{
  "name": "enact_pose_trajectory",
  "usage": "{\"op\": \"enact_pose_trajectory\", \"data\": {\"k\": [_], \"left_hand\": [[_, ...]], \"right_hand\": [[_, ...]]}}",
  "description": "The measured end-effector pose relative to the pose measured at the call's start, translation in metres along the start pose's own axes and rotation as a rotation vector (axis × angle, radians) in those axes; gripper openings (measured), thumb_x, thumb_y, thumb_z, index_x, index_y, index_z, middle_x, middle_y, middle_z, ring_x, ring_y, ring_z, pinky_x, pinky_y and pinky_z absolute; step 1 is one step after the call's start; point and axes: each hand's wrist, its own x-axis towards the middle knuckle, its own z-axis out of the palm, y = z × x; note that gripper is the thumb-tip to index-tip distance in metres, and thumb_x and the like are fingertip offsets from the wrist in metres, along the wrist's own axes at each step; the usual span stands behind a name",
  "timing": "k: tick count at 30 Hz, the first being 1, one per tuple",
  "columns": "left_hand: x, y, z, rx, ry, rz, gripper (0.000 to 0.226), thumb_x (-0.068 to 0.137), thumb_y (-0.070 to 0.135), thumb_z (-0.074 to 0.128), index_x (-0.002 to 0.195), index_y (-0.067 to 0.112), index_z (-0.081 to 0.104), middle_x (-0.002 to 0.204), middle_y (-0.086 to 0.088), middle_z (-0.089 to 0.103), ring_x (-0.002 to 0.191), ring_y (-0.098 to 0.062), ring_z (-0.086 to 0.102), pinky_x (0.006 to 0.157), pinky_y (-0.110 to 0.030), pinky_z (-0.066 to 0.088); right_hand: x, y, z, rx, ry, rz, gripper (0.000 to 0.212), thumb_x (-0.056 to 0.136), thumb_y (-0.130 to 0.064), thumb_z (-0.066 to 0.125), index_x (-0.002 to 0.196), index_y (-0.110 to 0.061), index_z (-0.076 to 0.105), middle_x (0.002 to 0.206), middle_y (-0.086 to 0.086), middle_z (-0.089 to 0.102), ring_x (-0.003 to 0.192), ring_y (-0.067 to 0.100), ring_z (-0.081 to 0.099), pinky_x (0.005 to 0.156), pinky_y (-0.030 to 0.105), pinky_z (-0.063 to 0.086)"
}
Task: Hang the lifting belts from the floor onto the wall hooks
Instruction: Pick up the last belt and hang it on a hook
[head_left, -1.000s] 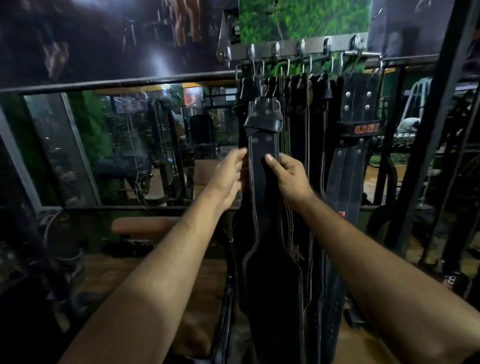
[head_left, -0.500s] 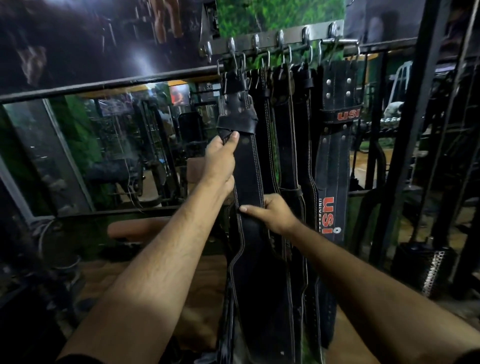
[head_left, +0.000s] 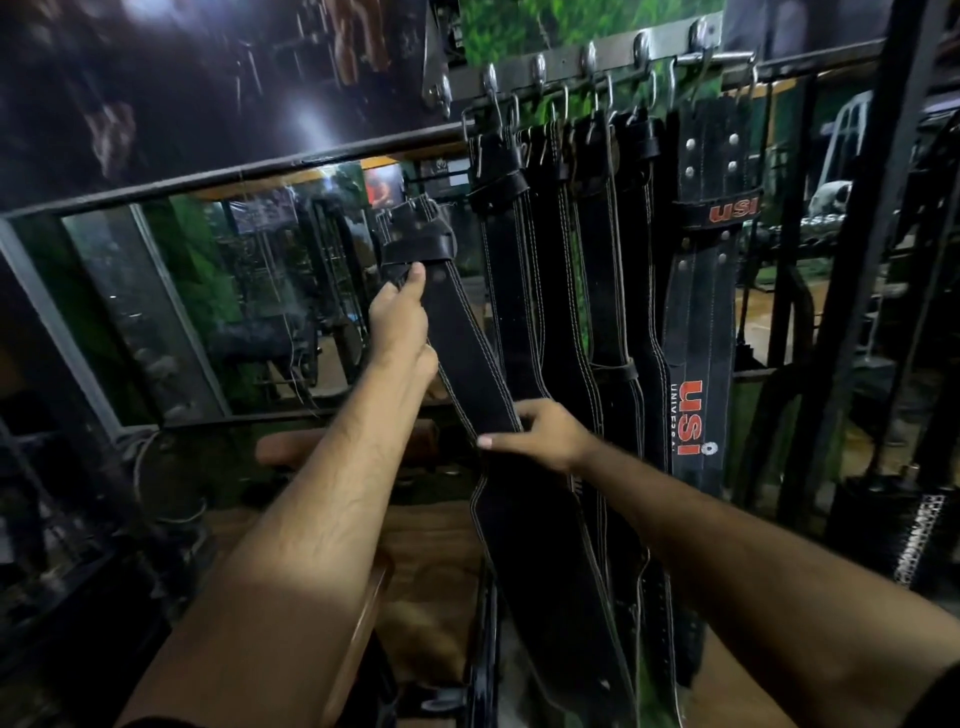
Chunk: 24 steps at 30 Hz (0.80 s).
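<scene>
I hold a black leather lifting belt (head_left: 470, 358) with white stitching, tilted with its top end leaning left, off the hooks. My left hand (head_left: 400, 317) grips it just under its looped top end. My right hand (head_left: 540, 434) holds the belt's middle, fingers wrapped across it. A metal rail of hooks (head_left: 587, 60) runs along the wall above. Several black belts (head_left: 597, 249) hang from it, one with red USI lettering (head_left: 711, 291) at the right.
A wide mirror (head_left: 208, 312) in a metal frame fills the wall at left. A padded brown bench (head_left: 291, 447) stands below my arms. Dark steel uprights (head_left: 862, 260) of gym equipment rise at the right.
The belt's top end has come away from the hook rail and swung left and down with my left hand. My right hand slid lower along the belt.
</scene>
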Motion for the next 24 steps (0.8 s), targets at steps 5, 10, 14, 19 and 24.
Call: {"op": "enact_pose_trajectory", "data": {"k": [5, 10, 14, 19, 24], "left_hand": [[-0.001, 0.022, 0.000, -0.072, 0.017, 0.002, 0.011, 0.099, 0.018, 0.062, 0.089, 0.015, 0.059, 0.082, -0.003, 0.069, 0.072, -0.017, 0.068, 0.080, -0.042, 0.059], [-0.016, 0.003, -0.011, 0.035, 0.047, -0.112, 0.016, 0.100, 0.018, 0.060, 0.085, 0.015, 0.056, 0.079, -0.006, 0.067, 0.067, -0.022, 0.066, 0.065, -0.035, 0.058], [-0.017, -0.013, -0.026, 0.095, 0.063, -0.115, 0.014, 0.097, 0.025, 0.065, 0.088, 0.018, 0.058, 0.096, -0.010, 0.068, 0.100, -0.034, 0.068, 0.089, -0.049, 0.055], [-0.032, -0.024, -0.023, 0.087, -0.018, -0.093, 0.011, 0.101, 0.017, 0.058, 0.091, 0.016, 0.064, 0.078, -0.002, 0.073, 0.072, -0.019, 0.069, 0.075, -0.035, 0.056], [-0.050, -0.038, -0.019, 0.178, -0.109, -0.051, 0.010, 0.100, 0.018, 0.057, 0.098, 0.018, 0.067, 0.102, -0.010, 0.074, 0.101, -0.029, 0.068, 0.097, -0.047, 0.052]], "right_hand": [[0.000, 0.005, 0.007, -0.143, 0.046, -0.044, 0.027, 0.079, -0.054, 0.079, 0.095, -0.032, 0.077, 0.098, -0.006, 0.079, 0.093, 0.013, 0.075, 0.089, 0.044, 0.060], [-0.022, 0.045, 0.008, -0.519, -0.165, 0.245, 0.060, 0.072, -0.059, 0.083, 0.122, -0.029, 0.068, 0.123, -0.004, 0.071, 0.112, 0.018, 0.067, 0.097, 0.036, 0.055], [-0.035, 0.049, 0.018, -0.060, -0.211, 0.243, 0.055, 0.070, -0.068, 0.078, 0.102, -0.024, 0.072, 0.094, -0.007, 0.068, 0.085, 0.014, 0.063, 0.070, 0.029, 0.053], [-0.028, -0.006, 0.001, 0.484, 0.116, 0.102, 0.043, 0.095, -0.048, 0.063, 0.108, -0.007, 0.067, 0.088, 0.003, 0.067, 0.070, 0.014, 0.057, 0.061, 0.026, 0.043], [-0.017, -0.053, -0.026, 0.545, 0.177, 0.021, 0.031, 0.096, -0.050, 0.061, 0.108, -0.022, 0.067, 0.102, -0.004, 0.069, 0.087, 0.010, 0.061, 0.074, 0.031, 0.051]]}}
